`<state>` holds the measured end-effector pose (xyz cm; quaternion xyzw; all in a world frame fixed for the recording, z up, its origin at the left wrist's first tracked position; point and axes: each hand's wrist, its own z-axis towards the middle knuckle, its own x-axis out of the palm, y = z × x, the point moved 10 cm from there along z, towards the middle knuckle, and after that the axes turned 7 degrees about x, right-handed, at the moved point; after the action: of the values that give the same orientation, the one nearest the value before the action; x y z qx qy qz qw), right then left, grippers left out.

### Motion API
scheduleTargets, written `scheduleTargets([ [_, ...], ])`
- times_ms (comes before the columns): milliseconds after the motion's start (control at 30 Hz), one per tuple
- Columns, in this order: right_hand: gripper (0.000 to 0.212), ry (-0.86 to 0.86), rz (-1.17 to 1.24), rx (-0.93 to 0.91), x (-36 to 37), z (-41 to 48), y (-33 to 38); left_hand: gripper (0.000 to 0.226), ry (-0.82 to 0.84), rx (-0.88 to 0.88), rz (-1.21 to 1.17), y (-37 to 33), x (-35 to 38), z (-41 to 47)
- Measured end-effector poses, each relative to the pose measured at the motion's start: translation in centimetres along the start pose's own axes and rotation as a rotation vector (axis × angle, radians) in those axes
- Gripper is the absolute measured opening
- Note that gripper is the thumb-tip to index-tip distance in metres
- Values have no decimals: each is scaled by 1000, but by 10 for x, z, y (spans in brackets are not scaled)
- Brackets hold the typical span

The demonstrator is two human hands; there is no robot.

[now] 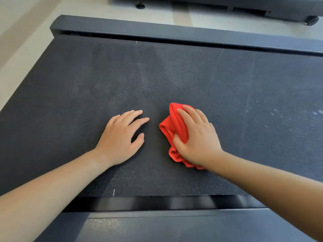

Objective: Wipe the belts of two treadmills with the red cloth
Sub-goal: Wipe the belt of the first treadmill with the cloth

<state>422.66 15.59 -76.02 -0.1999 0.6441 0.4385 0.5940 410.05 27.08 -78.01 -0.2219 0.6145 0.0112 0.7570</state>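
A dark, textured treadmill belt (174, 75) fills most of the view, with pale dusty marks toward its right side. The crumpled red cloth (170, 126) lies on the belt just right of centre. My right hand (195, 137) lies on top of the cloth, fingers extended over it and thumb tucked against its folds, pressing it onto the belt. My left hand (120, 137) rests flat on the bare belt to the left of the cloth, fingers spread, holding nothing.
The treadmill's dark side rails run along the far edge (174, 34) and the near edge (157, 222). Beyond the far rail is pale floor (35, 13), and the base of another machine (262, 9) with a small wheel stands at top right.
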Motion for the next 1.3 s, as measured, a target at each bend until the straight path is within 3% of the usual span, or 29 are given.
scheduleTargets([
  [133,66,-22,-8,67,1,34,-1,54,37,32,38,-1,0,7],
  [400,65,-24,1,33,-2,57,-14,55,85,73,116,2,8,42],
  [767,63,-141,125,119,4,140,-26,48,59,142,187,48,4,160],
  [933,61,-133,128,128,13,209,-26,46,4,91,170,93,-3,219],
  [1067,62,-140,120,95,17,250,-27,48,-76,-58,67,122,-1,239],
  [1300,64,-123,145,57,25,309,-22,56,-59,-68,66,126,4,239],
])
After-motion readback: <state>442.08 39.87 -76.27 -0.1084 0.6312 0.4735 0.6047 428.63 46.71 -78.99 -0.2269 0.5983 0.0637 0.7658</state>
